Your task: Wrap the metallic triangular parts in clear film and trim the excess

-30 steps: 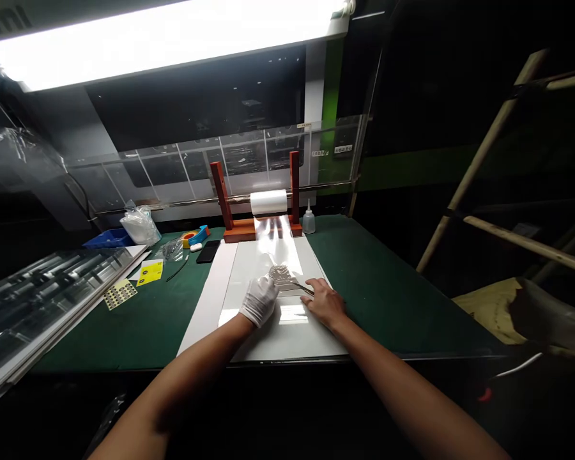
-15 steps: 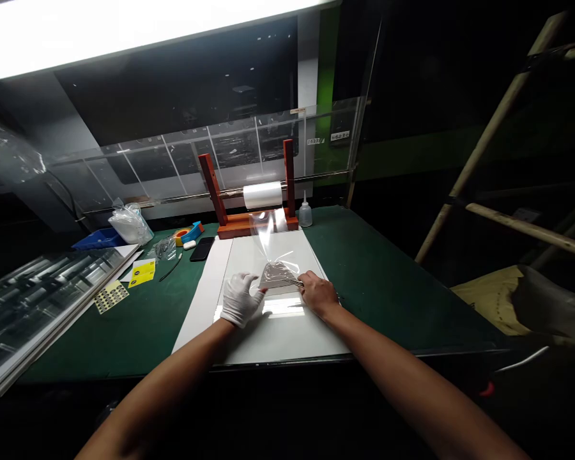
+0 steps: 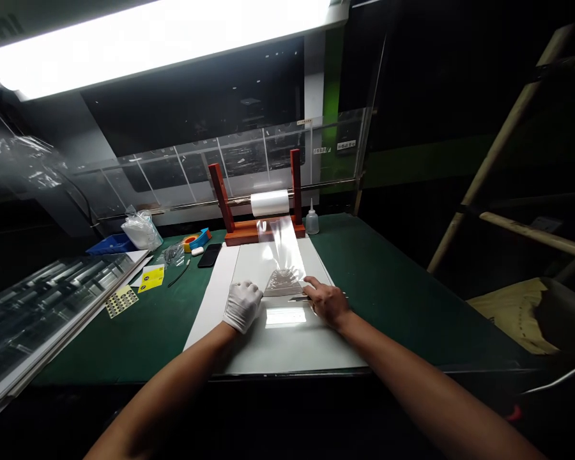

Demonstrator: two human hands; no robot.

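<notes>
A strip of clear film runs from its roll down to a small greyish transparent sheet, creased where the two meet. My left hand, in a white glove, is closed at the left edge of the film and sheet; its fingertips are partly hidden. My bare right hand is closed around slim metal tweezers, whose tips point left along the sheet's near right edge. Its forefinger and thumb lie by the film's right corner. Under both hands is a glossy white board.
The film roll hangs on a red wooden stand. A dropper bottle stands right of it. On the left lie a phone, blue tape dispenser, yellow card, sticker sheet and stacked clear panels.
My left hand has curled its fingers in at the sheet's edge. The right hand with the tweezers has drawn slightly back from the sheet, its forefinger lifted. The view has tilted up a little.
</notes>
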